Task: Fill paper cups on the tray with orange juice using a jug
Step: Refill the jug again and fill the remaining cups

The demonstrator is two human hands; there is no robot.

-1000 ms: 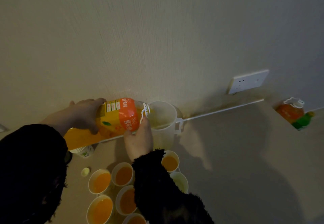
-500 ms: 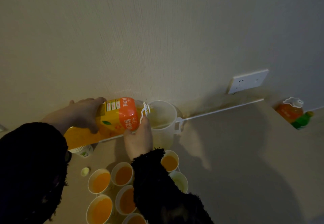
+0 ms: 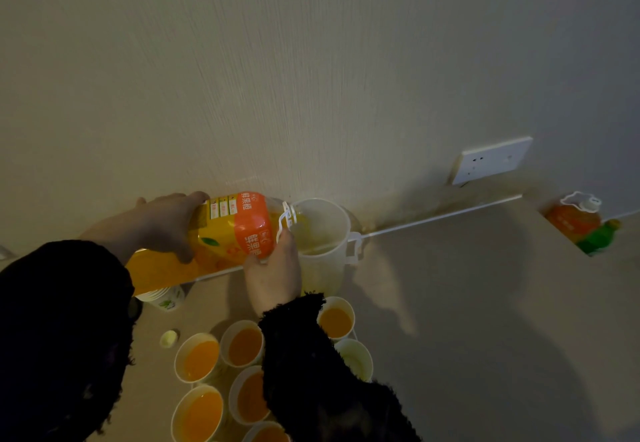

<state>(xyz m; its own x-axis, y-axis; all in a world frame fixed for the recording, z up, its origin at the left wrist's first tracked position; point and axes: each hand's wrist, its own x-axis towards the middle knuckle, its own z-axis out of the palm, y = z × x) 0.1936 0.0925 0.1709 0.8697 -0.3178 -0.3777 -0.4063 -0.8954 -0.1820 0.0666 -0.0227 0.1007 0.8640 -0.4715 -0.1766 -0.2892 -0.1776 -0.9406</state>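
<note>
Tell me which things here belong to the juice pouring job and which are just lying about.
Job: juice bottle, tilted over the jug, held by left hand and right hand; filled cups; empty cup.
Lying about: bottle cap; stacked cups; wall socket; orange bottle and green bottle, far right.
</note>
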